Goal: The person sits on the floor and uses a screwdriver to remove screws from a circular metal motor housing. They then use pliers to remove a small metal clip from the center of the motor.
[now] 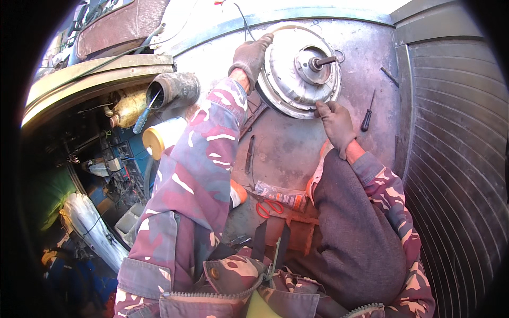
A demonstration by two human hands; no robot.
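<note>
A round silver metal wheel hub [289, 71] with a dark shaft sticking out of its centre stands tilted on the floor in front of me. My left hand [250, 55], in a grey-brown work glove, is closed on its upper left rim, with the fingertips at the edge. Lower down, my gloved right hand [336, 123] pinches the hub's bottom right edge between thumb and fingers. A thin dark cable [245, 20] runs down to the hub beside my left hand. The hub's underside is hidden.
A dark-handled screwdriver [366, 119] and a short black rod [389, 77] lie at right, near a ribbed shutter [456, 122]. Close to my feet are a knife [250, 153], red-handled scissors [269, 209] and a printed tube [278, 194]. Leftward stand a dark metal pot [183, 89] and a cluttered box.
</note>
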